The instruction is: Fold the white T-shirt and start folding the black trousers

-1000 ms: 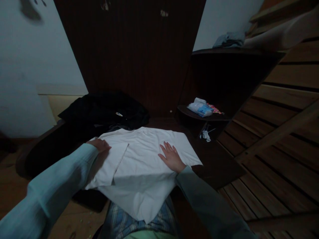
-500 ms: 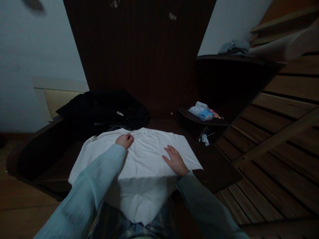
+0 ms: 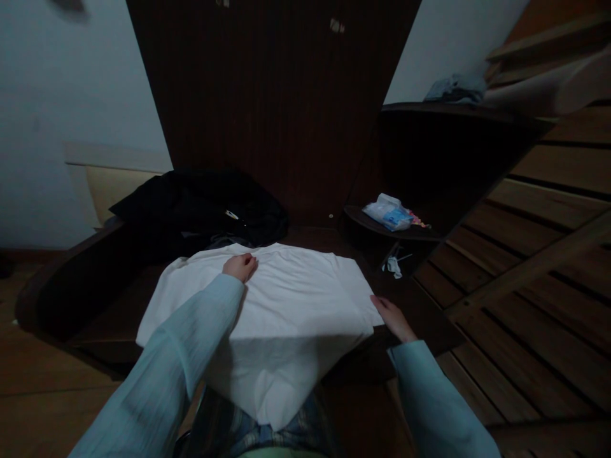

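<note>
Left hand point(image 3: 240, 266) curled, knuckles down on the white shirt point(image 3: 291, 312) at its collar edge, centre of frame; cannot tell if it pinches cloth or only presses. Right hand point(image 3: 394, 318) well apart from it, lower right of centre, fingers at the shirt's right corner, touching the edge; grip hidden, cannot tell if closed on it. Both sleeves pale blue. Shirt lies spread flat on the dark surface point(image 3: 424, 331), its near part hanging off the front edge over plaid cloth point(image 3: 248, 432) at the bottom. Judgement: the step looks like holding the collar while working the right side; to do it well, keep the left hand's weight steady so the cloth doesn't slide, and take the corner cleanly without dragging wrinkles in. Black clothes point(image 3: 200, 207) heaped behind the shirt, touching its far edge. Plastic packet point(image 3: 387, 212) on a small shelf point(image 3: 363, 219), right of centre. Dark wood panel point(image 3: 272, 95) behind, pale wall point(image 3: 71, 95) upper left, wooden slats point(image 3: 548, 254) at right. Dim light.
</note>
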### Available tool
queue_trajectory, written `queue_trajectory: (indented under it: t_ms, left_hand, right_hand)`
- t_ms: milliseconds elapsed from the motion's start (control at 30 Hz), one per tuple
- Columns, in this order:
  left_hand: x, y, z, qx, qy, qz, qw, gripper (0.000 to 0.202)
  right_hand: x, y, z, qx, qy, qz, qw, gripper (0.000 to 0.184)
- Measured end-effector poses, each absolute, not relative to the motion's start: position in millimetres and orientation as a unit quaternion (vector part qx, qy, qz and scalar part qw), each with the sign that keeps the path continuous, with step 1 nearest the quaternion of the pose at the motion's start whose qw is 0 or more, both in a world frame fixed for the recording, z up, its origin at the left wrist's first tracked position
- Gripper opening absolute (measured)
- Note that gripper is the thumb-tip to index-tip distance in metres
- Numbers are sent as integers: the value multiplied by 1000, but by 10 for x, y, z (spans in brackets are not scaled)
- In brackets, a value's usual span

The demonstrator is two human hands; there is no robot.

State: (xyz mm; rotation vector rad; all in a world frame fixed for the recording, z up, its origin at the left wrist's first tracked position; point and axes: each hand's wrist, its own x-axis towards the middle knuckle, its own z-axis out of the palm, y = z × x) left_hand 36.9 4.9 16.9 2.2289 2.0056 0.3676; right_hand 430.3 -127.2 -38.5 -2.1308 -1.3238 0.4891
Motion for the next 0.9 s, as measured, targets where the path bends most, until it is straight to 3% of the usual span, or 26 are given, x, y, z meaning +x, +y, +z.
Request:
queue_trajectory:
  t_ms: [233,433,567,700,900]
  left_hand:
    - [368,61,145,733,665,132,58,39]
    - [381,46,164,737,660,133,61,38]
    - [386,39,171,737,659,138,58,37]
    - [383,44,163,740,654,144,62,36]
    - [384,46,169,740,655,137,68,37]
  right_hand:
    - [4541,-1351,-493,-780,-405,349,325,52]
    - [4509,-1397,-597,-722,-372,413,411,20]
    - [4463,-1371,-524,-730,-377,405,402,11]
    - [4500,-1314,-277,-760,-446,303,364,10]
    - [3908,-1165,373,-766,-572,-38,289,13]
